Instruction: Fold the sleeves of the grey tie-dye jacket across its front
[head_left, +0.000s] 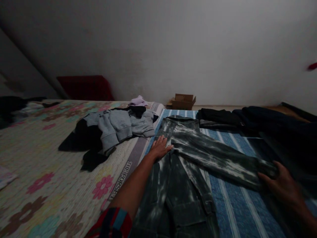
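A dark green-grey denim jacket (173, 185) with pale tie-dye streaks lies spread in front of me on blue striped bedding (225, 188). My left hand (160, 148) rests flat on its upper part, fingers spread. One sleeve (218, 153) stretches out to the right. At that sleeve's end, my right hand (282, 181) grips the cuff between thumb and fingers. The jacket's lower edge runs out of view at the bottom.
Left of the jacket, a heap of grey and black clothes (119, 124) lies on a floral bedspread (74, 185). Folded dark clothes (223, 117) line the right back. By the wall are a cardboard box (183, 101), a lilac cloth (138, 100) and a red object (85, 87).
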A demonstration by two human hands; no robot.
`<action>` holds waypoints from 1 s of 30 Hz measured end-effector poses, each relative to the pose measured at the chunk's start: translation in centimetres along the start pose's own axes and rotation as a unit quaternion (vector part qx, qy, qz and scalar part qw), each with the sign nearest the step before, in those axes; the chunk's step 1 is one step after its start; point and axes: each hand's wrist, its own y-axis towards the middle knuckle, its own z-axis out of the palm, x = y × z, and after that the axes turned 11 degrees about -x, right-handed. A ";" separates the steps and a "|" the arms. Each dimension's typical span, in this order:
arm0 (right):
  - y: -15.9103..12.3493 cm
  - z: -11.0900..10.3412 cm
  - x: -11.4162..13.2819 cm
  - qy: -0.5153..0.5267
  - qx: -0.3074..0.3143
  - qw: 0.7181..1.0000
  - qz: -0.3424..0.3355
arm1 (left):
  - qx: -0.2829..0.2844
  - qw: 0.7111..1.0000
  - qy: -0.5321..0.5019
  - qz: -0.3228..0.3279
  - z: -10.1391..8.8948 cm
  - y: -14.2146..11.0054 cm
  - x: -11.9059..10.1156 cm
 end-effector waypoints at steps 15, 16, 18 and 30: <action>-5.5 2.9 27.1 0.052 0.125 0.908 -0.396 | -0.001 1.000 0.008 -0.006 0.0 0.3 0.0; -5.5 3.5 28.1 0.038 0.131 0.907 -0.398 | -0.002 1.000 0.008 -0.007 0.0 0.2 0.0; -5.3 4.6 29.0 0.017 0.143 0.905 -0.400 | 0.000 1.000 0.005 -0.005 0.0 0.1 0.1; -5.6 7.1 27.9 -0.018 0.155 0.906 -0.393 | 0.022 0.999 -0.033 0.003 -0.5 -0.1 0.2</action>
